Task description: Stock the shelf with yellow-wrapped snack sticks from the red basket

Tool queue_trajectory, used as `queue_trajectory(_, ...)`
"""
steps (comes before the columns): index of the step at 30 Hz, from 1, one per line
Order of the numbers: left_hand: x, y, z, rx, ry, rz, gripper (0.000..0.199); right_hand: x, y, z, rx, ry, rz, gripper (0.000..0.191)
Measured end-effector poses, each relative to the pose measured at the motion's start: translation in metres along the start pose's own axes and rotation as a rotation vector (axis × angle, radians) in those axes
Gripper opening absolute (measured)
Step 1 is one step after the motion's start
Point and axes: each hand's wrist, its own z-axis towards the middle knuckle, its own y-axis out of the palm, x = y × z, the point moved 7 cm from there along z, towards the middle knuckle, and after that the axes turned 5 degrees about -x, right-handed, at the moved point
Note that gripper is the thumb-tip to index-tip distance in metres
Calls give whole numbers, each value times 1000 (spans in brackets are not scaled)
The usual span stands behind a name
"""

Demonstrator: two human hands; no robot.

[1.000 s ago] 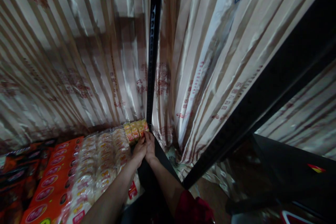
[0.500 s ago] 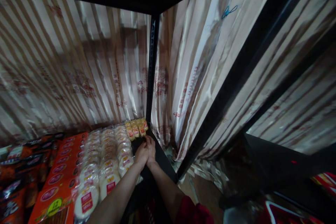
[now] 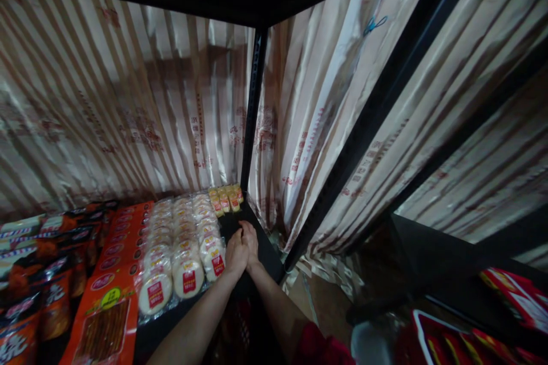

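My left hand (image 3: 236, 252) and my right hand (image 3: 250, 240) meet over the right end of a black shelf (image 3: 268, 256). Their fingers are curled in and pressed together, and anything inside them is hidden. Just beyond my fingertips stand short rows of small yellow packets (image 3: 226, 199) with red labels, in the back corner. Left of my left hand run rows of round white cakes (image 3: 187, 276) in clear wrappers with red labels. The nearest cake (image 3: 215, 259) lies close beside my left wrist.
Farther left are an orange display pack (image 3: 112, 296) of brown sticks and orange-black snack bags (image 3: 55, 291). A black post (image 3: 254, 108) rises at the shelf's corner, with patterned curtains (image 3: 188, 108) behind. A slanting black post (image 3: 363, 125) and a red-and-white container (image 3: 422, 331) are on the right.
My joined hands have drawn back a little from the yellow packets. The view has shifted slightly, showing more of the goods' front ends and the container at lower right.
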Motion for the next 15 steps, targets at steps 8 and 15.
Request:
queue_trajectory(8,-6,10,-36,-49,54,150,50,-5,-22,-30,-66,18,-65,44)
queue_trajectory(15,-10,17,-64,-46,159,272,51,-23,-44,-57,-142,-3,-90,40)
